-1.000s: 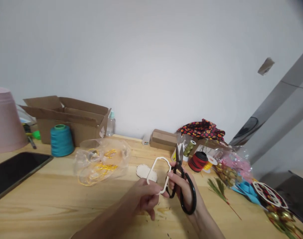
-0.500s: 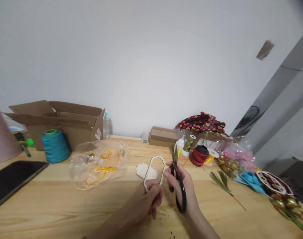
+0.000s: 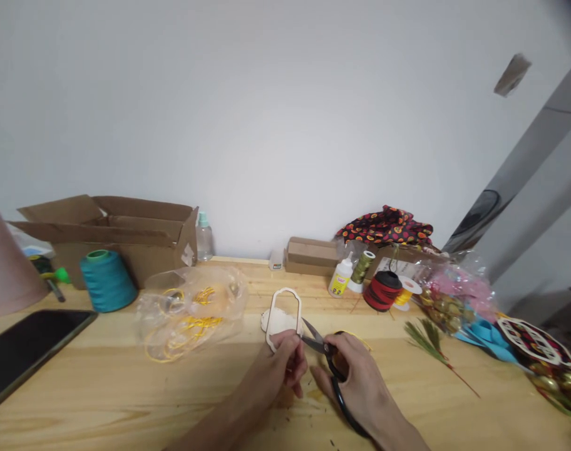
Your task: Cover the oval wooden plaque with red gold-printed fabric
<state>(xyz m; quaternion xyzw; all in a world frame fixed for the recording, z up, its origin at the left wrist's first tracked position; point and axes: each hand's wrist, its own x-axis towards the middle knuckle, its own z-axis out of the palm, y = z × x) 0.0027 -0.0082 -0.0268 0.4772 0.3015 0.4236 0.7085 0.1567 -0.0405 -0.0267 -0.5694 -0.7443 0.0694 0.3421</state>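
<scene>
My left hand (image 3: 285, 360) pinches the lower end of a thin white oval frame (image 3: 270, 316), holding it upright above the wooden table. Fingers of my right hand (image 3: 358, 373) are wrapped round the black handles of a pair of scissors (image 3: 320, 341). The scissors' blades are spread apart and point left, with the lower blade at the fingertips of my left hand beside the frame's right side. Behind the frame lies a flat white piece with a wavy edge (image 3: 280, 321), partly covered by the frame and my left hand.
Left stand a teal thread cone (image 3: 108, 282), a cardboard box (image 3: 126, 244), a phone (image 3: 29, 351) and a plastic bag of yellow cords (image 3: 191, 313). To the right are a glue bottle (image 3: 340, 279), a red-and-black spool (image 3: 382, 291), a green sprig (image 3: 426, 338) and blue ribbon (image 3: 487, 341).
The scissors have swung from upright and closed to opened blades pointing left, beside my left fingers. My right hand has turned over with them. My left hand still holds the frame.
</scene>
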